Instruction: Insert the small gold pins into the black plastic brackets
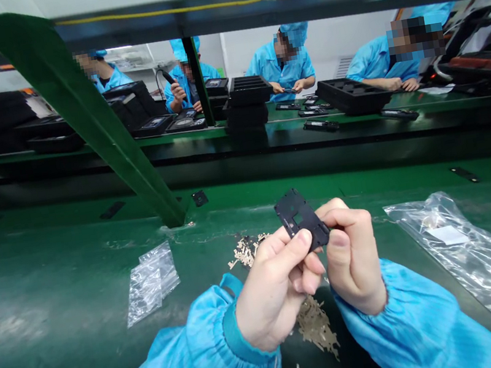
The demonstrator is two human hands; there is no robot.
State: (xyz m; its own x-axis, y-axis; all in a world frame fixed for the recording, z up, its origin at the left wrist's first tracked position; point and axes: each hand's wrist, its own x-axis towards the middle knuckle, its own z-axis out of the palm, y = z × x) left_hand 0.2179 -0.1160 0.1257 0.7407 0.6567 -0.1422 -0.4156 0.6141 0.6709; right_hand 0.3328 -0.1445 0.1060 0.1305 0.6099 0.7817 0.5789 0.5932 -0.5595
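My left hand (278, 272) grips a thin black plastic plate (299, 216), its thumb flat on the face and its fingers beneath. The plate is tilted, with a small square opening near its middle. At the plate's lower right edge, my right hand (350, 242) is closed with fingertips pinched together; anything between them is too small or hidden to make out. Below and behind my hands lie two piles of small beige pieces, a nearer pile (317, 325) and a farther pile (247, 251), the latter partly covered by my left hand.
Small clear bags (151, 280) lie to the left and a larger clear bag (472, 260) to the right on the green bench (68, 361). A slanted green post (91, 121) rises from it. Across from me, several people in blue work among stacked black trays (250, 93).
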